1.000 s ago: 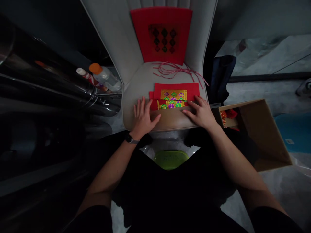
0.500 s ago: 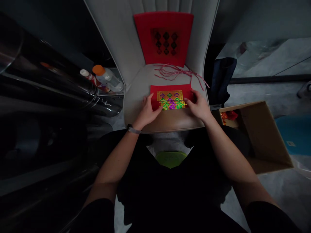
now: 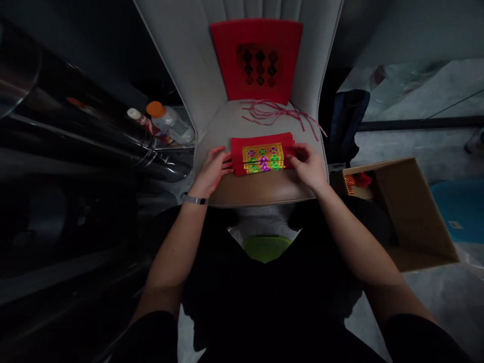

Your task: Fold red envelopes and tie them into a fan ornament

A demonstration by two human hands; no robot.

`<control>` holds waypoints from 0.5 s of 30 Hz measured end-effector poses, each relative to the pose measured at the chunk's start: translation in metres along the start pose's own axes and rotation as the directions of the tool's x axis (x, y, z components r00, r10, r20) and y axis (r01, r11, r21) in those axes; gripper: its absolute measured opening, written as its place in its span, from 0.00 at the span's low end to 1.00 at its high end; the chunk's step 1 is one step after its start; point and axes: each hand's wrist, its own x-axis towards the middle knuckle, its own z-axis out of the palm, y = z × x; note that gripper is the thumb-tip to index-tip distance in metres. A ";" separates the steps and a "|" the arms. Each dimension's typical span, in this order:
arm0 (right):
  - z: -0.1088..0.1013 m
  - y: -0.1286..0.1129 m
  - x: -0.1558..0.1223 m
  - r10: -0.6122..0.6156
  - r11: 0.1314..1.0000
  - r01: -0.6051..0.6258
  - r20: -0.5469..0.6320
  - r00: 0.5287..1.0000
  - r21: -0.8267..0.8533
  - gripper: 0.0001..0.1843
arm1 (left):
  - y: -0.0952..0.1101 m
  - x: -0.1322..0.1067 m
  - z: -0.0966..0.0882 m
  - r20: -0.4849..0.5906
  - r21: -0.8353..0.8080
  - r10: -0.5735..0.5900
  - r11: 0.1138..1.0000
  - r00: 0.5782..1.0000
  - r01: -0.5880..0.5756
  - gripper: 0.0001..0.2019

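Two hands: left hand (image 3: 210, 169), right hand (image 3: 309, 165). One chair (image 3: 181, 60). One paper stack (image 3: 262, 157) near, one red sheet (image 3: 230, 60) far. Two bottles (image 3: 169, 123) left. One box (image 3: 410, 212) right. One string bunch (image 3: 272, 112).

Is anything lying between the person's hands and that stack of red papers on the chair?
Nothing visible does. The left hand and right hand touch opposite ends of the red paper stack, which lies flat on the chair seat.

Red stack (image 3: 262, 157) sheet qty unclear; box (image 3: 416, 222) contents mostly hidden.
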 end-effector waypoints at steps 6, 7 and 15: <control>0.005 0.013 0.006 0.062 0.994 -0.058 -0.038 0.997 0.093 0.27 | -0.002 0.007 -0.003 0.169 0.006 -0.080 0.997 0.982 0.080 0.22; 0.004 0.013 0.006 0.087 0.988 -0.079 -0.053 0.995 0.136 0.26 | -0.004 0.007 -0.002 0.160 0.077 -0.039 0.997 0.986 0.027 0.22; -0.007 -0.001 0.005 0.342 0.777 -0.244 -0.063 0.938 0.580 0.24 | -0.025 0.007 0.000 0.168 0.453 0.316 0.817 0.934 -0.358 0.12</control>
